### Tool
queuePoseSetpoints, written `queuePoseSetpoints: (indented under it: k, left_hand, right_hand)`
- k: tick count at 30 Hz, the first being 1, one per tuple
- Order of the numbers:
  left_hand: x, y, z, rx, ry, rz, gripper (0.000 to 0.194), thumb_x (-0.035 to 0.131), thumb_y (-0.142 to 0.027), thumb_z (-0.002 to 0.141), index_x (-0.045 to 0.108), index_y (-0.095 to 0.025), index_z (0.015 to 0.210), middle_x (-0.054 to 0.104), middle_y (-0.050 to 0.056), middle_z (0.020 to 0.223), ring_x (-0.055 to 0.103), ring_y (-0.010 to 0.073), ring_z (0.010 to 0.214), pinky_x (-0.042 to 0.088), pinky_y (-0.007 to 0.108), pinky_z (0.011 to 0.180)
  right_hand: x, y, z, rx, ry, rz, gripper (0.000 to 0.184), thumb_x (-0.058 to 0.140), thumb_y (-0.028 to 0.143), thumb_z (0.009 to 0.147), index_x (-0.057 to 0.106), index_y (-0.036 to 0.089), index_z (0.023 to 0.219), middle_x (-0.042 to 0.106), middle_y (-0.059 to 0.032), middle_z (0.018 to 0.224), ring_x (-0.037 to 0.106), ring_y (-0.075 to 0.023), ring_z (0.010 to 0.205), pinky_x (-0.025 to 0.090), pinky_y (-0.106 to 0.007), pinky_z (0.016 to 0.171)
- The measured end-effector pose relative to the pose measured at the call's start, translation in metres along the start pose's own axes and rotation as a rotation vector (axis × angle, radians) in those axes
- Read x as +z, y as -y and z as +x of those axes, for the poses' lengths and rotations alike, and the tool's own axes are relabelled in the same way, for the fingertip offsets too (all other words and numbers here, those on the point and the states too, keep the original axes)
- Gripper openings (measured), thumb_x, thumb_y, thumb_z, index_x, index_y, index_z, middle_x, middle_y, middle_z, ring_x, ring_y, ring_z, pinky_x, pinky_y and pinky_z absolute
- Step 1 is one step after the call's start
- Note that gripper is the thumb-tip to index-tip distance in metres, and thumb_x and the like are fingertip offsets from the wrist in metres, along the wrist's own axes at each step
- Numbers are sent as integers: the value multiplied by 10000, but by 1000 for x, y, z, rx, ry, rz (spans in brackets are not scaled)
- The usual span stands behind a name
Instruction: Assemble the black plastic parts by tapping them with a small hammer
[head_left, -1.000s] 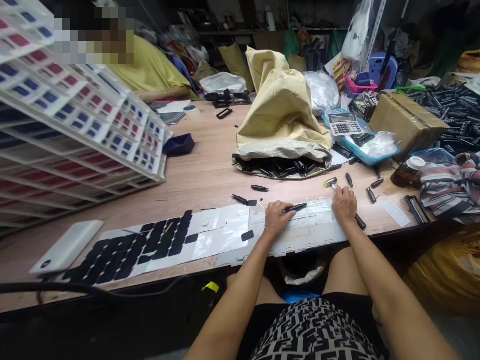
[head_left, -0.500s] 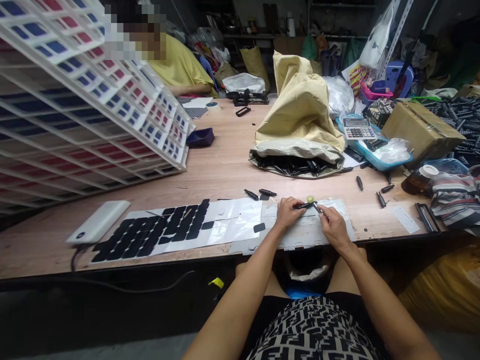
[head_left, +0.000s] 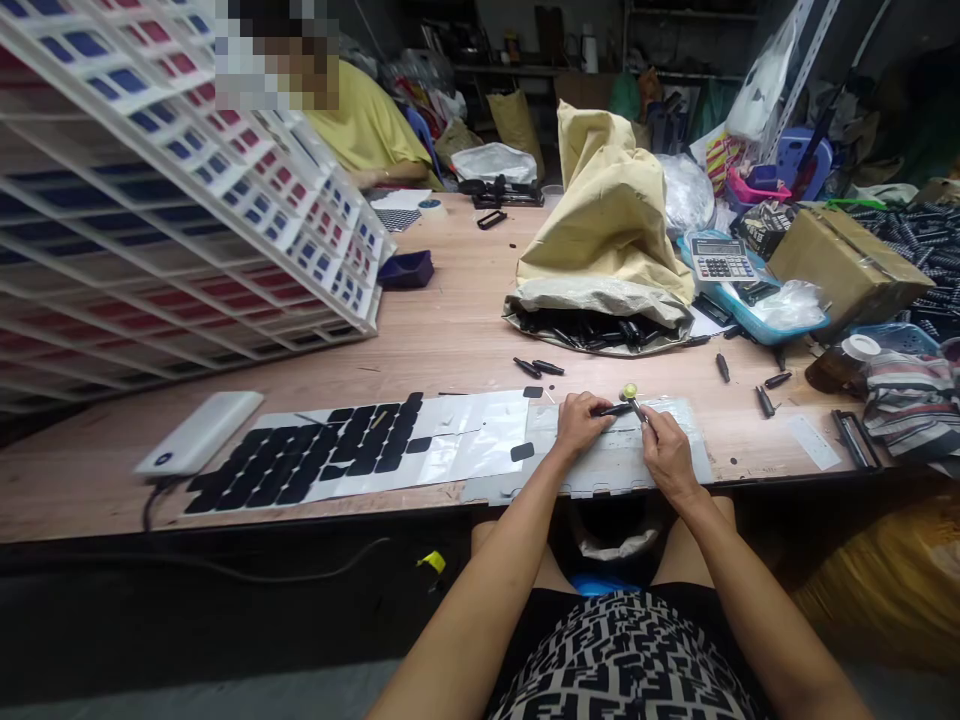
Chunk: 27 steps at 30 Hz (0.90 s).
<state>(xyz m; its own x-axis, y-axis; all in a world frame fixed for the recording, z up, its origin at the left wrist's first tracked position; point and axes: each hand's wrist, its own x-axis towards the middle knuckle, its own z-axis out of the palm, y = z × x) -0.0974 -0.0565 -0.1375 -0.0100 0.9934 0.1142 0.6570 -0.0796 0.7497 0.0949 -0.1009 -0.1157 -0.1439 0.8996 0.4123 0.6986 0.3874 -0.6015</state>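
The black part lies over the taped cardboard at the near edge of the counter, its left end pinched in the grip of the left hand, while the right hand has its fingers closed around the handle of a small hammer, the yellowish head just beside the part's right end. Beyond them sits a cream sack with dark pieces in its mouth, and to the left black stickers cover part of a white sheet.
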Motion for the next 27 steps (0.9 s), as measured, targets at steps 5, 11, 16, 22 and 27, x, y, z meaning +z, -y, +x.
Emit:
queuePoseSetpoints:
  k: [5,11,16,22,27]
  left_hand:
    - [1,0,0,-10,5,-6,184,789,-249,752,778,-274,934,728,2,955,572,245,1038,423,413,989]
    - [3,2,0,-13,-3,-4,179,772,-240,750,776,-281,924,720,7,936,555,255,1039,430,414,969]
    - [2,4,0,2,38,-18,175,765,-255,756,775,-285,928,723,5,952,542,263,1068,414,424,988]
    - [-8,-1,-13,71,144,33,153,734,-340,822,775,-294,963,714,14,1022,526,265,1109,375,440,1036]
    - [-16,-4,-72,287,322,73,160,716,-372,862,780,-318,999,652,29,1254,499,272,1242,341,439,1112]
  right_hand:
    - [1,-5,-4,0,55,-83,379,436,208,973,664,184,1275,694,-92,1029,644,-214,961,522,-313,879]
    - [-23,-39,22,129,-11,-362,388,445,201,970,669,188,1287,667,-98,1016,589,-221,925,463,-304,805]
    - [-37,-73,43,212,-20,-643,380,431,186,968,672,163,1261,616,-133,1000,507,-241,892,375,-326,721]
    - [-31,-78,40,184,-39,-753,367,422,197,964,631,134,1258,567,-156,1015,458,-266,910,351,-356,720]
    - [-32,-74,40,202,-19,-745,382,420,185,954,610,131,1281,559,-158,1027,459,-274,924,356,-354,730]
